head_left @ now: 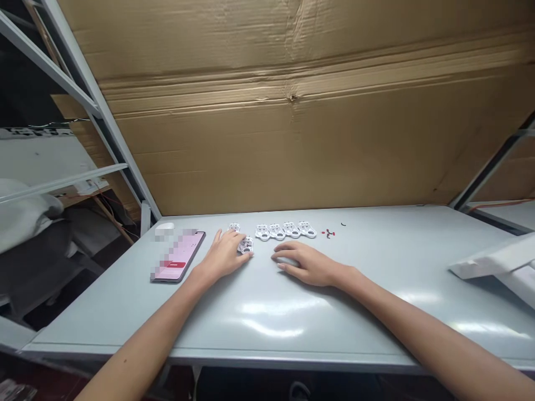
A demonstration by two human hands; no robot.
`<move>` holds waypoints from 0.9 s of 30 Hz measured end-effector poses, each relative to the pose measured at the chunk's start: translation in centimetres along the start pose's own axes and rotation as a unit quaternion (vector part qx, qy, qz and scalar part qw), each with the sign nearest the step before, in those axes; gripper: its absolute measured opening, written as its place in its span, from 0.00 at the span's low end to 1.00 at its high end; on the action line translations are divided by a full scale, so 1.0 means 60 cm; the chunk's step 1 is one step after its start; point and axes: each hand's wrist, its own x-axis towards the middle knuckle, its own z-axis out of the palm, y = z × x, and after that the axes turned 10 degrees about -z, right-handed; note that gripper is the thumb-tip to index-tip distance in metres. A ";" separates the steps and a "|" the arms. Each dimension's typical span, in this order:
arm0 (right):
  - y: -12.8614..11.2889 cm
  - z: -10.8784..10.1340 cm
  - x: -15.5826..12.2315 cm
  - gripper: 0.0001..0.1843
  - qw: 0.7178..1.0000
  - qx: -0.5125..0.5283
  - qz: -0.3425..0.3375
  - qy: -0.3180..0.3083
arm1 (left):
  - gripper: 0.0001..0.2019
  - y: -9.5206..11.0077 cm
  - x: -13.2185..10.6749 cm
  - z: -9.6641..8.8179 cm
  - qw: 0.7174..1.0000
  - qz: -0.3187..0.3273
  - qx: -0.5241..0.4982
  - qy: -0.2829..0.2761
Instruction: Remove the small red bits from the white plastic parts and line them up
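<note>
My left hand lies low over the worktop, thumb and index finger around the edges of a small white flat piece with a round hole. Just behind those fingers, another white piece is partly covered by the hand. To the right, several similar white pieces sit side by side in a row, with dark marks on them. My right hand rests on the worktop in front of that row, its fingers apart and nothing in them. Small red and dark bits are scattered beyond the row's right end.
A phone with a lit pink screen lies left of my left hand, a white round object behind it. At the right edge of the grey worktop stands a white angled object. Cardboard closes off the back.
</note>
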 end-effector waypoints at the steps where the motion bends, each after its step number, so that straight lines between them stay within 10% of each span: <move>1: 0.000 0.000 0.000 0.20 1.000 -0.001 0.001 0.001 | 0.18 -0.001 0.003 0.006 1.000 0.001 0.005 0.004; 8: -0.003 0.001 -0.001 0.20 1.000 0.006 -0.005 -0.002 | 0.15 0.015 0.008 0.021 0.997 0.002 0.029 0.077; 16: -0.002 -0.001 0.001 0.20 1.000 0.000 -0.004 -0.003 | 0.27 0.025 -0.023 -0.008 0.998 0.014 0.032 -0.061; 27: 0.001 0.003 0.001 0.21 1.000 -0.003 -0.003 -0.005 | 0.29 0.016 -0.005 0.029 0.999 0.027 -0.017 -0.005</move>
